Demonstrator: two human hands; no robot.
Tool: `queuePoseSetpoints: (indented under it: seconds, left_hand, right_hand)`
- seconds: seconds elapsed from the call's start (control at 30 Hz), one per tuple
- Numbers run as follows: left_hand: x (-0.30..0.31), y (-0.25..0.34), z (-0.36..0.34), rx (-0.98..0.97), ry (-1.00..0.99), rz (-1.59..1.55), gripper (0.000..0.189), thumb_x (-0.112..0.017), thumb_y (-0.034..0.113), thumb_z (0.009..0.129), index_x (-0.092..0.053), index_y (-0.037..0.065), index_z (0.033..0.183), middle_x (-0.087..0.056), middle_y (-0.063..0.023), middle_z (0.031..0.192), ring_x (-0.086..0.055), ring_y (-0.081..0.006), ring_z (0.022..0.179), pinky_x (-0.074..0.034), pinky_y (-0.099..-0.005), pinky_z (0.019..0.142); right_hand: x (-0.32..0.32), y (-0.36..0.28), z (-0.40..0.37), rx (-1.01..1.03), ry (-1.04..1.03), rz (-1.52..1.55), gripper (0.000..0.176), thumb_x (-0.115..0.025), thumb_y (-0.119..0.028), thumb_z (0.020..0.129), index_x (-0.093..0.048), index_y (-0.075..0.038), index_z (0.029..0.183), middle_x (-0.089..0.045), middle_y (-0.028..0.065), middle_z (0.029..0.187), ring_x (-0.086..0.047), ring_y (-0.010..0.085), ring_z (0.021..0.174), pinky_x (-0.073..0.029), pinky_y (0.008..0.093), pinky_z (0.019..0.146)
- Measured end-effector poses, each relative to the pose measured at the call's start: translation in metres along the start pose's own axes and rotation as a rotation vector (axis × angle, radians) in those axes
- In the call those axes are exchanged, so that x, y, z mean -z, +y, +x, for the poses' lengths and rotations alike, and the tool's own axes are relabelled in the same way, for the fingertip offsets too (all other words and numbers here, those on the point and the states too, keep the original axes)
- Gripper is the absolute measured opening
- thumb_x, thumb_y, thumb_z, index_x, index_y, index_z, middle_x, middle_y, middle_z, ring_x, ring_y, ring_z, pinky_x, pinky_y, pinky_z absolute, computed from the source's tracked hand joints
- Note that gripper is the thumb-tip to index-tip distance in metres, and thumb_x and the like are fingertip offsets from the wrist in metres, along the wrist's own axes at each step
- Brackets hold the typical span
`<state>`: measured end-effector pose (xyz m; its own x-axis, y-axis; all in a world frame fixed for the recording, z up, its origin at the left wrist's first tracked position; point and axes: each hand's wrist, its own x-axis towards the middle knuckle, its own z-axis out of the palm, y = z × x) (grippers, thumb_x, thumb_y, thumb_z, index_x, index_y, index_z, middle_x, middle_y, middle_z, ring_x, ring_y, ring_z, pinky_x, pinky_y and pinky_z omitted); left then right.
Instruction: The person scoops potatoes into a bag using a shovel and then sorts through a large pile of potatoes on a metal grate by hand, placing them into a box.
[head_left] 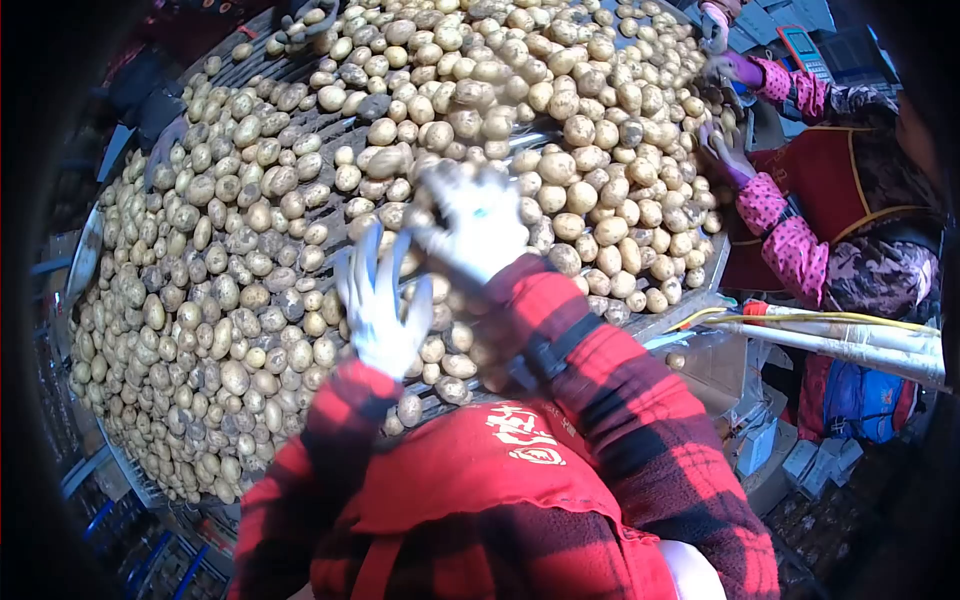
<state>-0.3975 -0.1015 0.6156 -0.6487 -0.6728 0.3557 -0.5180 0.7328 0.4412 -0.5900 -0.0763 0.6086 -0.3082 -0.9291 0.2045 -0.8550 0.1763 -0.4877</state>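
Many potatoes [225,290] lie heaped over a slatted table [325,225]. My left hand [385,300], in a white and bluish glove, hovers over the near potatoes with its fingers spread and nothing in them. Just to its right and a little farther out is my right hand [475,220], in a white glove. Its fingers are blurred by motion, over potatoes near the middle of the heap. Whether it holds a potato cannot be made out. The two hands are close together, and slats show beneath the potatoes around them.
At the right a co-worker [850,200] in pink dotted sleeves reaches gloved hands into the heap. More gloved hands are at the far left edge. White poles [850,345], cardboard boxes [710,370] and a blue bag [860,400] are at the right.
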Motion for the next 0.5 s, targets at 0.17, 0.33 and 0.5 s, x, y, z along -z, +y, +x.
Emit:
queuePoseSetpoints:
  seconds: [0.17,0.33,0.5]
  left_hand:
    - [-0.032,-0.008,0.102,-0.157,-0.315,-0.007,0.054,-0.064,0.036,0.099,-0.055,0.015,0.149,-0.049,-0.0158,0.157,-0.042,-0.0361,0.147,-0.029,-0.0521,0.124]
    - [-0.067,-0.039,0.054,-0.296,-0.468,0.306,0.065,-0.065,0.040,0.095,-0.047,0.027,0.156,-0.035,-0.0118,0.167,-0.034,-0.0418,0.151,-0.008,-0.0753,0.122]
    - [-0.042,-0.008,0.008,-0.283,-0.407,0.200,0.053,-0.069,0.028,0.088,-0.061,0.023,0.140,-0.045,-0.0097,0.156,-0.034,-0.0404,0.150,-0.026,-0.0708,0.119]
  right_hand:
    - [-0.001,-0.053,-0.054,0.134,-0.551,-0.170,0.064,-0.069,-0.045,0.086,-0.060,-0.007,0.137,-0.058,0.0151,0.143,-0.047,0.0465,0.132,-0.032,0.0671,0.114]
    - [0.042,0.007,-0.095,0.217,-0.025,0.226,0.039,-0.074,-0.022,0.081,-0.069,-0.006,0.116,-0.066,0.0171,0.119,-0.060,0.0398,0.114,-0.045,0.0547,0.102]
    - [0.066,0.158,-0.103,-0.347,0.269,-0.458,0.064,-0.073,-0.035,0.089,-0.058,-0.006,0.144,-0.056,0.0226,0.147,-0.051,0.0468,0.134,-0.040,0.0628,0.109]
